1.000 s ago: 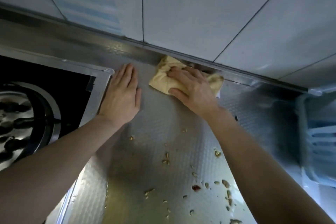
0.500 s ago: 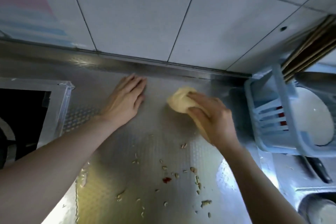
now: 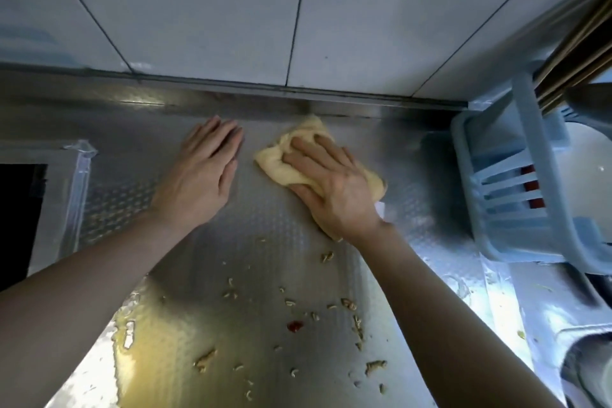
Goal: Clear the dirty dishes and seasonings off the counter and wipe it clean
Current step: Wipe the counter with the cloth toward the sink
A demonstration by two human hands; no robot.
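Observation:
A crumpled yellow cloth (image 3: 281, 162) lies on the steel counter (image 3: 265, 252) near the back wall. My right hand (image 3: 331, 185) presses flat on the cloth with its fingers spread. My left hand (image 3: 202, 182) rests flat on the bare counter just left of the cloth, fingers straight and pointing at the wall. Food crumbs (image 3: 347, 305) and a small red scrap (image 3: 294, 326) are scattered on the counter in front of my hands. A yellowish oily puddle (image 3: 149, 341) spreads at the front left.
A light blue dish rack (image 3: 516, 182) stands at the right with a white plate (image 3: 583, 159) in it and brown chopsticks (image 3: 579, 53) above. The black stove cutout (image 3: 20, 215) is at the far left. A sink edge (image 3: 589, 368) shows at lower right.
My right hand slid the cloth away from the wall and rightward, bunched it into a ball, and now presses it spread flat near the back wall. The view turned right.

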